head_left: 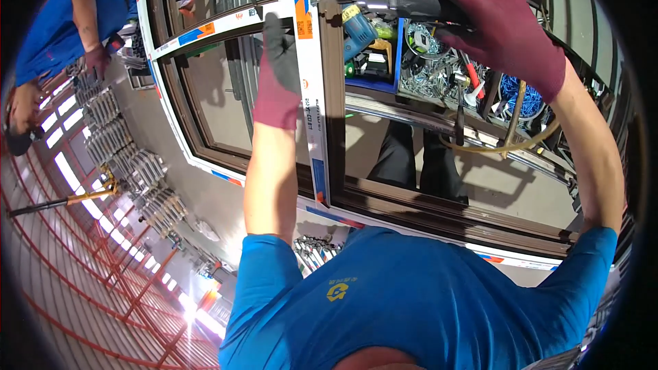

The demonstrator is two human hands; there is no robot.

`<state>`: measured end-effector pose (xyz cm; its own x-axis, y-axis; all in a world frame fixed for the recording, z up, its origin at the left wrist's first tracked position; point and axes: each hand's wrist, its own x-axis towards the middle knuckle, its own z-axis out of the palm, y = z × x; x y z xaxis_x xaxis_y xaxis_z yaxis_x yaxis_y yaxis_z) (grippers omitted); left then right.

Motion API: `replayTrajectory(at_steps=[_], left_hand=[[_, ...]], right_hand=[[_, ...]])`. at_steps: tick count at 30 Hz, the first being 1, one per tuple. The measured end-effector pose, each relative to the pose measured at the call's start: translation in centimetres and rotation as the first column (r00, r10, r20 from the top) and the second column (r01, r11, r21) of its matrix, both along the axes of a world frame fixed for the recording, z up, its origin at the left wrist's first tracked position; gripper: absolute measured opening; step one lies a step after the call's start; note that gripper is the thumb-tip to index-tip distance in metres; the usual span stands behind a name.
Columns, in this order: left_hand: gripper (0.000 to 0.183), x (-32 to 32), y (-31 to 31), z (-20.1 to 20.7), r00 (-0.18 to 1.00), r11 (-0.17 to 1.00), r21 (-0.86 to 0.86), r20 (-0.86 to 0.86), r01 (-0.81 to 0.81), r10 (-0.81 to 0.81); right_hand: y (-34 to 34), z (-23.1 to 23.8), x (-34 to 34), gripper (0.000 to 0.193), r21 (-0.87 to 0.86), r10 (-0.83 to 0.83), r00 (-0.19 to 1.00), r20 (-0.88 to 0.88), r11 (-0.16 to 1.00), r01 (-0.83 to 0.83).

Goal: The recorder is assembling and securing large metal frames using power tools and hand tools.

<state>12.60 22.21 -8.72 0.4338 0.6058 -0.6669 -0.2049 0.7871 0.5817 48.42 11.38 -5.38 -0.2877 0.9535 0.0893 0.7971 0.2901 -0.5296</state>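
My right hand, in a maroon glove with dark fingers, is wrapped round a black power drill with a silver front. The drill lies level and points left, its tip at the brown side of an upright bar in the window frame. A thin screw or bit seems to show at the tip, too small to tell. On the other side of that bar, my left hand, gloved alike, grips its edge near the crossbar. Some of its fingers are hidden. White protective film with blue and orange patches covers the frame's faces.
Beyond the bar, a blue bin holds a teal power tool. Loose screws, a red-handled tool and blue fasteners fill trays beside it. A hose curves below. Another person in blue stands at upper left.
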Motion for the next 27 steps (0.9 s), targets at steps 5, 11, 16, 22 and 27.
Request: replayTrajectory(at_steps=[5, 11, 16, 22, 27], left_hand=[[0.06, -1.5, -3.3, 2.2, 0.893, 0.886, 0.413, -0.288, -0.21, 0.346], [0.043, 3.8, -5.9, 5.1, 0.952, 0.831, 0.523, -0.111, -0.187, 0.284], [0.041, 4.2, -6.5, 4.5, 0.972, 0.864, 0.471, -0.053, -0.177, 0.229], [0.039, 5.1, -7.6, 3.2, 0.971, 0.815, 0.554, -0.051, -0.167, 0.234], [0.036, 5.5, -7.6, 2.6, 0.964, 0.806, 0.57, -0.085, -0.159, 0.25]], right_hand=[[-3.9, -2.4, 3.0, 0.076, -0.229, -0.173, 0.925, -0.338, 0.969, 0.097], [-7.0, 2.5, -0.3, 0.081, -0.408, -0.22, 0.796, -0.565, 0.912, -0.038], [-7.7, 3.8, -2.1, 0.081, -0.367, -0.157, 0.912, -0.379, 0.93, 0.008], [-8.5, 3.2, -1.9, 0.079, -0.348, -0.17, 0.916, -0.363, 0.937, 0.037], [-8.5, 2.8, -1.9, 0.077, -0.341, -0.159, 0.931, -0.328, 0.939, 0.041]])
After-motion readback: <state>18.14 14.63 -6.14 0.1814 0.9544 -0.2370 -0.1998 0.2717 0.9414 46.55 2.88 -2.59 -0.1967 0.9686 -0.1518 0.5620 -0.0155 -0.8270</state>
